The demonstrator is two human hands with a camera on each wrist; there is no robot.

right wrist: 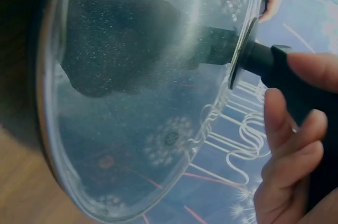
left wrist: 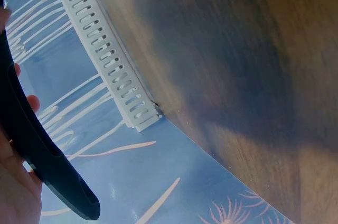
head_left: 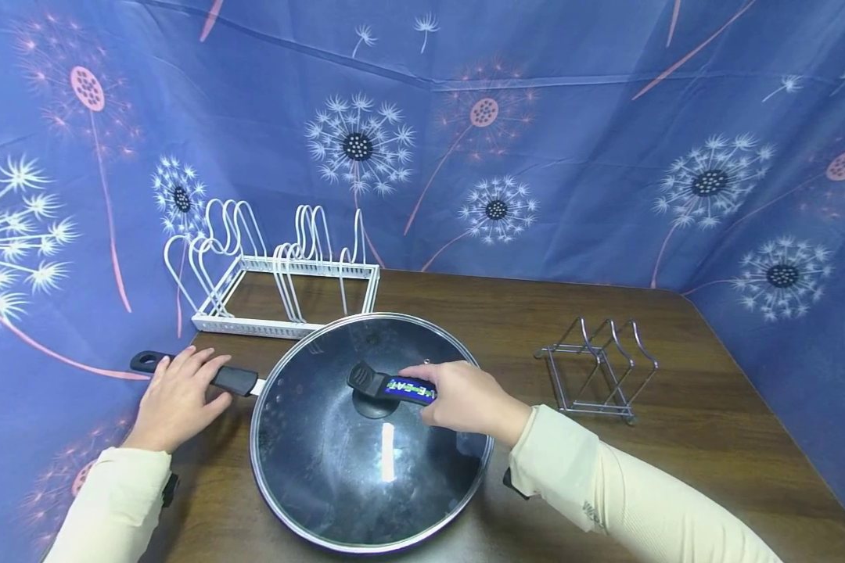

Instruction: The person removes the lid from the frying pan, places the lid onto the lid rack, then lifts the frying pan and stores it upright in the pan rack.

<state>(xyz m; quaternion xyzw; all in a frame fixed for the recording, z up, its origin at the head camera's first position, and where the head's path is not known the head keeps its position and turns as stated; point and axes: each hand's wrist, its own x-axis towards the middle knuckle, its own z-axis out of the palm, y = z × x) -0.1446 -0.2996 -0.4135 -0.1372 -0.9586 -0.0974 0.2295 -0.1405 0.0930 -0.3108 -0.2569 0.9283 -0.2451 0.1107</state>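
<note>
A dark pan lies at the front of the table under a round glass lid (head_left: 310, 461) with a steel rim. Its long black handle (head_left: 235, 380) points left, and my left hand (head_left: 179, 395) grips it from above. In the left wrist view that pan handle (left wrist: 31, 129) shows with fingertips along its edge. My right hand (head_left: 468, 395) holds the lid's black knob (head_left: 373, 387), which has a blue label on its arm. The right wrist view shows thumb and fingers curled about the knob (right wrist: 259, 57). Through the glass I see little of the pan's inside.
A white rack (head_left: 253, 324) with tall wire loops stands behind the pan at the back left. To the right is a small chrome wire rack (head_left: 598, 407). A blue dandelion-print cloth (head_left: 570, 141) hangs around the brown wooden table (head_left: 711, 453).
</note>
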